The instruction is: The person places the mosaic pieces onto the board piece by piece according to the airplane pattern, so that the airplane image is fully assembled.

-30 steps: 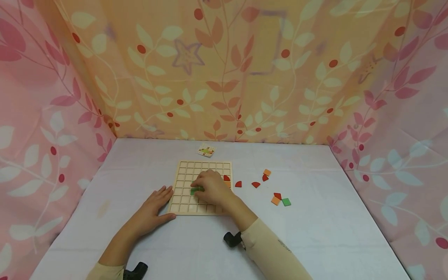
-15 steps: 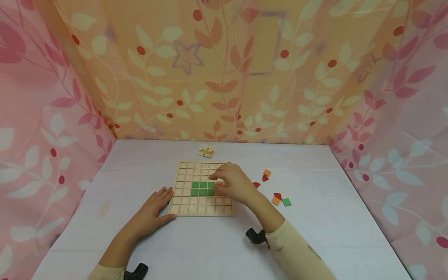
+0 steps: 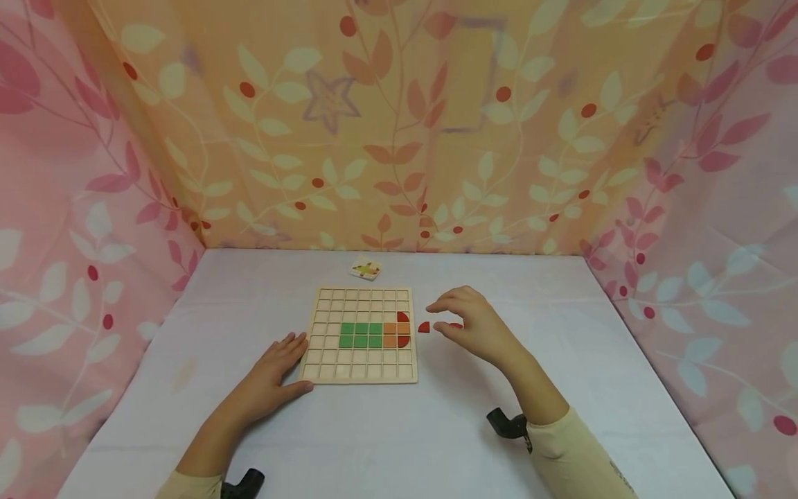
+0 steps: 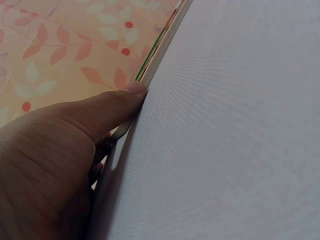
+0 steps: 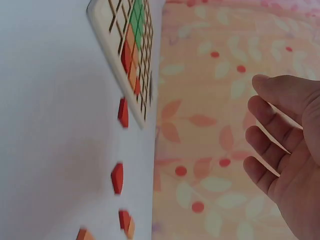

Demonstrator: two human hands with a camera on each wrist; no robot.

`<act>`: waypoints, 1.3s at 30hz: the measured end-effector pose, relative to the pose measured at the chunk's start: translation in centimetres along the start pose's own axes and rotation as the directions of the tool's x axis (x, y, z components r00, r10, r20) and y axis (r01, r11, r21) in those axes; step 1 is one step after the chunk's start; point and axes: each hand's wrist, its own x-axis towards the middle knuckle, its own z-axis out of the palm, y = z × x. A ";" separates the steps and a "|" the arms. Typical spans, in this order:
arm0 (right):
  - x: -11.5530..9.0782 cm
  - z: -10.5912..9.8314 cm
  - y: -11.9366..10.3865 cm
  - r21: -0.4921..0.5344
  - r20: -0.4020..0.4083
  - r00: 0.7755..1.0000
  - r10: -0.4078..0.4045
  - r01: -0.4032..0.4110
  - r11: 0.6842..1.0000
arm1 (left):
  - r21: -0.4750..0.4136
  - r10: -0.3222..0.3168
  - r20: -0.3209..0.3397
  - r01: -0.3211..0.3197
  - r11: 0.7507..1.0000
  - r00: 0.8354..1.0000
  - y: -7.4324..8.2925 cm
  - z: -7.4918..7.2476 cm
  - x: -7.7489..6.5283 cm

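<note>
right hand (image 3: 481, 324) spread, empty, near a red piece (image 3: 424, 327) just beside the board (image 3: 361, 357); left hand (image 3: 272, 372) spread at the board's edge. we judge the piece light, stiff, best pinched by its sides.

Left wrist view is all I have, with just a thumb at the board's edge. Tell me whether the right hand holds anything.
Observer: It doesn't; the right hand is empty, as the head and right wrist views show.
Operator: Describe the green part set in the board.
Observer: It is six green squares, in two rows of three.
Operator: Now give me the nearest loose piece off its right edge.
Observer: That is a red piece with one rounded side, lying on the white cloth just past that edge.
</note>
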 end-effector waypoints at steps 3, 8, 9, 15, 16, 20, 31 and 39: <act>-1.4 -1.1 1.0 0.004 -0.016 1.000 0.025 -0.025 1.000 | -0.002 0.002 -0.002 -0.002 1.000 1.000 0.0 0.0 0.0; -3.7 -2.7 2.9 0.013 -0.046 0.997 0.061 -0.061 0.998 | 0.008 0.003 -0.002 -0.003 1.000 1.000 -0.1 0.0 -0.1; -4.2 -3.0 3.2 0.010 -0.053 0.996 0.069 -0.068 0.998 | 0.009 0.007 -0.006 -0.007 1.000 1.000 -0.1 0.0 -0.1; -6.8 -3.9 5.5 -0.044 -0.077 0.985 0.153 -0.157 0.987 | 0.007 0.030 -0.026 -0.030 1.000 0.999 -0.2 0.1 -0.2; -7.2 -4.0 5.8 -0.048 -0.078 0.983 0.169 -0.173 0.984 | 0.010 0.035 -0.028 -0.034 0.999 0.999 -0.2 0.2 -0.2; -8.6 -4.1 7.0 -0.040 -0.072 0.973 0.218 -0.221 0.974 | 0.018 0.042 -0.041 -0.041 0.999 0.998 -0.1 0.2 -0.2; -10.5 -3.5 10.1 0.097 0.041 0.938 0.343 -0.346 0.933 | 0.022 0.029 -0.027 -0.029 0.999 0.999 -0.1 0.0 -0.2; -11.3 -2.8 11.8 0.130 0.081 0.929 0.362 -0.370 0.920 | 0.005 0.000 -0.005 0.000 1.000 1.000 -0.1 0.0 -0.1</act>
